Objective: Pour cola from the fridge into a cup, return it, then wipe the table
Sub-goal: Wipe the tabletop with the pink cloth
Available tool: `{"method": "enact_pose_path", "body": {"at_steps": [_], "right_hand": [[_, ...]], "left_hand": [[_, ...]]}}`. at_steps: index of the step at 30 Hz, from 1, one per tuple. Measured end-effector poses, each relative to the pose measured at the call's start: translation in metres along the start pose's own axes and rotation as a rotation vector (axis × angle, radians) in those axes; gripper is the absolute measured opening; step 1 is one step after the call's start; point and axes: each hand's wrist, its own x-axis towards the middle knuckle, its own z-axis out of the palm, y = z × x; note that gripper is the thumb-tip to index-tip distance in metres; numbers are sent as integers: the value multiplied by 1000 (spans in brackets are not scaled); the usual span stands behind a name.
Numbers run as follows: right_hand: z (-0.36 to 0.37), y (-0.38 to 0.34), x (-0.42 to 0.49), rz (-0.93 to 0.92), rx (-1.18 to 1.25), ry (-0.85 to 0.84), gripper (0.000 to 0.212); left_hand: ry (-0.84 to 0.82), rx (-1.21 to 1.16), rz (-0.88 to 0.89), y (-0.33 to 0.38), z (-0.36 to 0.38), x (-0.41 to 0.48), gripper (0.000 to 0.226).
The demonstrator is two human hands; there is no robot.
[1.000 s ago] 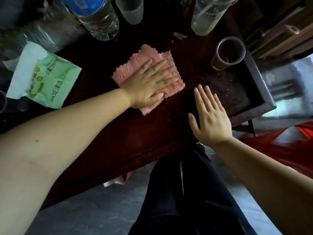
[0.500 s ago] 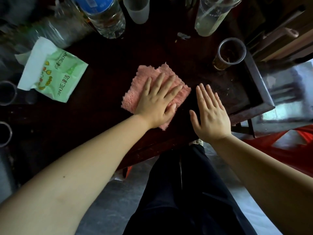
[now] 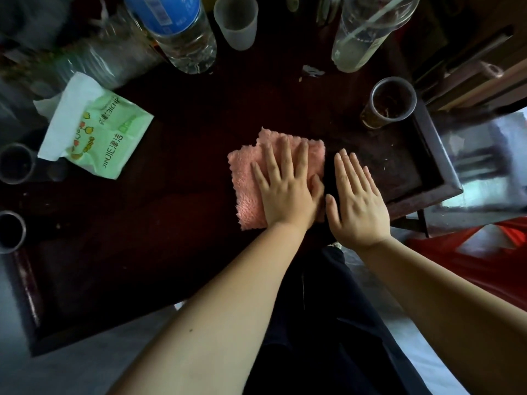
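Observation:
A folded pink cloth lies on the dark wooden table near its front edge. My left hand presses flat on the cloth's right half, fingers spread and pointing away from me. My right hand lies flat and open just to the right of it, at the table's edge, with nothing in it. A clear plastic cup with dark liquid stands at the table's far right. No cola bottle is in view.
A blue-labelled water bottle, a frosted cup and a clear bottle with a straw stand along the back. A green tissue pack lies on the left, beside two metal cups. A red bag is on the floor to the right.
My left hand has dragged the pink cloth toward me and to the right, up beside my right hand. The right hand has stayed flat at the table's edge.

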Motion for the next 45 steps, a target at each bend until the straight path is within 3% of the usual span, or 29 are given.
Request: {"method": "enact_pose_path", "body": {"at_steps": [18, 25, 35, 45], "right_hand": [[1, 1, 0, 6, 6, -4, 68], [1, 1, -1, -1, 6, -3, 67], [1, 0, -2, 9, 23, -4, 67], [1, 0, -1, 9, 8, -12, 67]], "left_hand": [[92, -32, -111, -41, -28, 126, 62], [52, -29, -119, -39, -27, 108, 63], [-20, 57, -8, -92, -3, -51, 67], [27, -22, -222, -100, -20, 27, 69]]}}
